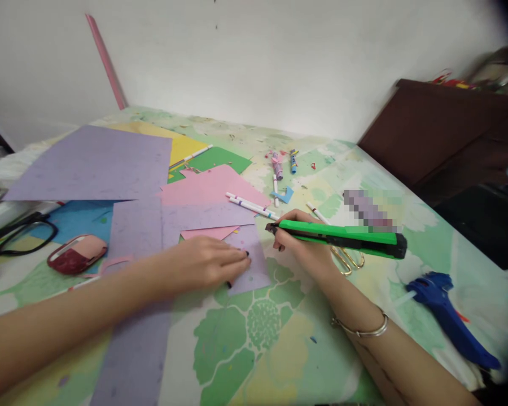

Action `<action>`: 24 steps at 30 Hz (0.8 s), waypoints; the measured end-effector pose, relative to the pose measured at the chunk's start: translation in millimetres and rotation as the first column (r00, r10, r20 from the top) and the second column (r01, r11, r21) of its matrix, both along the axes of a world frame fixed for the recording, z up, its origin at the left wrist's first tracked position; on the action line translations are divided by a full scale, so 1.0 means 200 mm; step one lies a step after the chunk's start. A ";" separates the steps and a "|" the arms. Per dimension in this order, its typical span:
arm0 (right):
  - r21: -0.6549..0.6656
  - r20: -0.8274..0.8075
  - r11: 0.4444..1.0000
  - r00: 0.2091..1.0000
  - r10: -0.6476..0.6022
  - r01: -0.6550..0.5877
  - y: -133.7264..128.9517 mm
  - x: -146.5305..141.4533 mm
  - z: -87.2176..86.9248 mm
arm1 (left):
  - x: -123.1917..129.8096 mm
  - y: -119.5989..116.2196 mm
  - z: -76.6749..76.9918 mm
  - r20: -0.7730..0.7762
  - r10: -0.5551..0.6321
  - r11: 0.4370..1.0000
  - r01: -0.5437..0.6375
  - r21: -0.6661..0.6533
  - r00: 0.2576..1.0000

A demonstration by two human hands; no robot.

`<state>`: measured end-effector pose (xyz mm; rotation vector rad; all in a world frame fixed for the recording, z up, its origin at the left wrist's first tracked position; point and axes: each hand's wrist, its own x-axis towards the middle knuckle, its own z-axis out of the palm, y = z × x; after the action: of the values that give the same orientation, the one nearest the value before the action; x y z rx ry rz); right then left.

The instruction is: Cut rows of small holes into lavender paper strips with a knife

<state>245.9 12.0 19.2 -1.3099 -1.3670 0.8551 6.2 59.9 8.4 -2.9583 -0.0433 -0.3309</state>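
Observation:
My left hand [207,262] lies flat on a small piece of purple paper [254,270], its fingers stretched out. My right hand [307,251] is wrapped round a green and black box cutter [338,234], whose front end points left, just above the table. Whether its blade is out is too small to tell. A pink sheet [214,186] and a strip of purple paper [211,216] lie just beyond my left hand. White marker pens [252,207] rest by my right fingertips. Gold-handled scissors [347,262] are partly hidden behind my right wrist.
A large purple sheet [97,163] covers yellow and green sheets. At the left are black glasses [21,242] and a red and pink case [78,254]. A blue glue gun [449,318] lies at the right. Small rolled-paper figures [277,164] stand farther back, before the wall.

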 end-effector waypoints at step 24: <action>0.073 -0.047 0.994 0.996 -0.075 0.078 -0.01 0.05 0.05 | 0.15 -0.11 0.04 -0.078 0.634 0.724 -0.627 -0.287 0.769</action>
<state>256.4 10.3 28.3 -1.2700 -1.2942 0.7693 36.0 38.9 15.8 -2.9732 -1.1804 -0.2737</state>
